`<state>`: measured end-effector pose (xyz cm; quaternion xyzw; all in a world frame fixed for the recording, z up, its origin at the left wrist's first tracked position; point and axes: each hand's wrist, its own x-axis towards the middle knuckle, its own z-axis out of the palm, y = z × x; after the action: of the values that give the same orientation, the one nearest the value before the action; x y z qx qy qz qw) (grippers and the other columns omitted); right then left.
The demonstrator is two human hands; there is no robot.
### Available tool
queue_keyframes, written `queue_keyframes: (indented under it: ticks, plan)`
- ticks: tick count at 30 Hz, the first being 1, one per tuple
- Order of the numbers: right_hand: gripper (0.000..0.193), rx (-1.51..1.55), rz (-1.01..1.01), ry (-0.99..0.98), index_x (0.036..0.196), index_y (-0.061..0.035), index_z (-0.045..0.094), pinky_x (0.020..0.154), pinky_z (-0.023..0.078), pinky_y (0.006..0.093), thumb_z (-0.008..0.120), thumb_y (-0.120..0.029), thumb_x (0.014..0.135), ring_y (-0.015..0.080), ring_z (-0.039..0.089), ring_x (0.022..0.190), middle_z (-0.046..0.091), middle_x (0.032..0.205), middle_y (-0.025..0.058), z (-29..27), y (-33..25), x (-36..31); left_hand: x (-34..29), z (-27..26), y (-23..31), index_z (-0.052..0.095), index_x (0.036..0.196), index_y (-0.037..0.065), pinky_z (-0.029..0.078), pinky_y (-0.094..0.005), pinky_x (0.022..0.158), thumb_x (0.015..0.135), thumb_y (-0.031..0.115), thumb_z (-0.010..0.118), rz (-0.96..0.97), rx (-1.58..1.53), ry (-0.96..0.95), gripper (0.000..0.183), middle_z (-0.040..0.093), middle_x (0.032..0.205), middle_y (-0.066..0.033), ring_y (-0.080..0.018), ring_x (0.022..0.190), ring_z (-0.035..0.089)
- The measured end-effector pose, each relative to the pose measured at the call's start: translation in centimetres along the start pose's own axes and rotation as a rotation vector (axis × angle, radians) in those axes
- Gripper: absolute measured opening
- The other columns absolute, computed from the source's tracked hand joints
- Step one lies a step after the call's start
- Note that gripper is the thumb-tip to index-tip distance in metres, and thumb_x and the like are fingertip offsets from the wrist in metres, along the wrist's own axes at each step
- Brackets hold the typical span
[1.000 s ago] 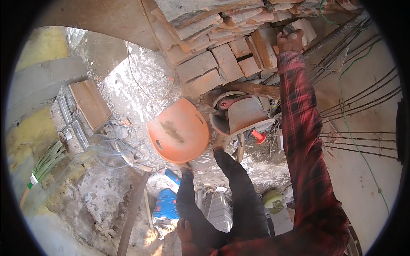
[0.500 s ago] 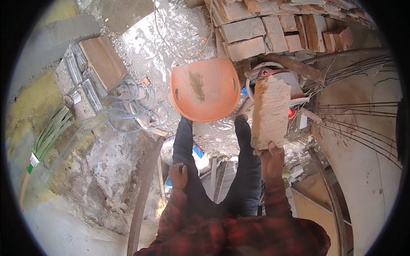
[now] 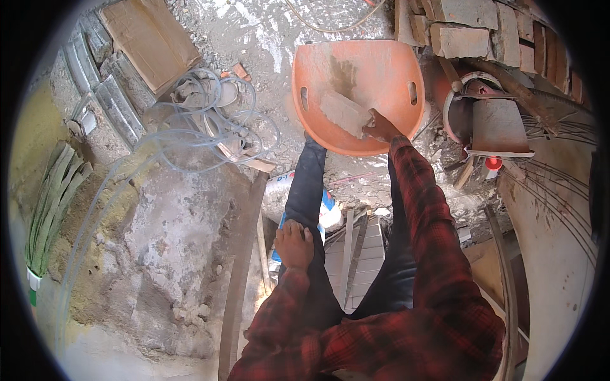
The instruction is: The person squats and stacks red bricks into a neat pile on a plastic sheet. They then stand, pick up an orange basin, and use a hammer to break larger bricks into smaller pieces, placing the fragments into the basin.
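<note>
My right hand (image 3: 381,127) reaches forward and grips the near right end of a pale, dusty brick (image 3: 344,113). The brick is tilted, in or just over an orange plastic tub (image 3: 397,66) with slot handles at its sides; I cannot tell whether it touches the bottom. A dark damp patch marks the tub's inside behind the brick. My left hand (image 3: 293,244) lies on my left thigh, fingers laid over the trouser leg and holding nothing. Both arms are in red and black checked sleeves.
Stacked bricks (image 3: 462,41) stand at the far right, with a white bucket (image 3: 452,117) and thin rebar (image 3: 546,181) nearer. Clear hose (image 3: 254,124) lies coiled at left, near a cardboard piece (image 3: 150,43). A green-bristled broom (image 3: 54,203) leans at the far left.
My right hand has carried the brick forward and left, from beside the bucket to the tub. My left hand stays on my thigh. The view has shifted, so the tub appears larger and farther right.
</note>
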<state>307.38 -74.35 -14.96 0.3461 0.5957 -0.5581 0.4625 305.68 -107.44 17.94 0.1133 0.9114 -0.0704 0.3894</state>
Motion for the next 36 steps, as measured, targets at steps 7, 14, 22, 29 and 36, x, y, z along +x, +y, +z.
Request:
queue_keyframes:
  ticks: [7, 14, 22, 29, 36]
  plan:
    - [0.082, -0.511, 0.118, -0.047, 0.157, -0.0039, 0.026, 0.081, 0.055, 0.0441, 0.066, -0.023, 0.088, 0.0334, 0.072, 0.090, 0.070, 0.109, 0.0231, -4.3, 2.5, 4.1, -0.9, 4.0, 3.3, 0.058, 0.088, 0.012, 0.046, -0.0470, 0.076, 0.079, 0.022, 0.070, -0.130, -0.020, 0.038, 0.018, 0.059, 0.100, -0.0071, -0.0310, 0.092, 0.058]
    - [0.075, -0.415, 0.035, 0.184, 0.152, 0.0044, 0.029, 0.100, 0.048, 0.0483, 0.061, -0.029, 0.093, 0.0434, 0.061, 0.116, 0.061, 0.123, 0.0339, -2.7, -2.1, -4.9, -1.2, 3.3, 7.7, 0.056, 0.083, 0.008, 0.046, -0.0498, 0.076, 0.076, 0.014, 0.069, -0.139, -0.161, 0.050, 0.016, 0.059, 0.099, -0.0101, -0.0350, 0.089, 0.056]
    - [0.034, 0.460, -0.592, 0.297, 0.137, -0.0023, 0.055, 0.097, 0.052, 0.0376, 0.051, -0.018, 0.106, 0.0212, 0.065, 0.114, 0.064, 0.130, 0.0135, -25.5, -13.7, -37.8, -1.5, 2.1, 12.2, 0.058, 0.082, 0.007, 0.051, -0.0511, 0.073, 0.077, 0.023, 0.067, -0.131, -0.099, 0.066, 0.019, 0.060, 0.099, -0.0115, -0.0366, 0.093, 0.059]
    - [0.074, -1.206, -0.087, 1.603, 0.147, -0.0149, 0.045, 0.112, 0.038, 0.0497, 0.077, -0.038, 0.085, 0.0391, 0.047, 0.135, 0.038, 0.154, 0.0194, -51.3, -12.6, -33.0, -2.4, 3.3, 14.8, 0.062, 0.082, 0.009, 0.051, -0.0503, 0.074, 0.078, 0.027, 0.065, -0.198, -0.099, 0.066, 0.018, 0.061, 0.101, -0.0102, -0.0343, 0.096, 0.059]
    - [0.100, -1.418, 0.559, 1.112, 0.157, -0.0338, 0.028, 0.101, 0.047, 0.0574, 0.081, -0.052, 0.074, 0.0574, 0.050, 0.127, 0.023, 0.162, 0.0241, -59.7, -11.0, -33.3, -2.5, 4.0, 17.0, 0.063, 0.082, 0.009, 0.050, -0.0512, 0.073, 0.079, 0.028, 0.064, -0.241, -0.005, 0.083, 0.019, 0.061, 0.100, -0.0099, -0.0340, 0.096, 0.059]
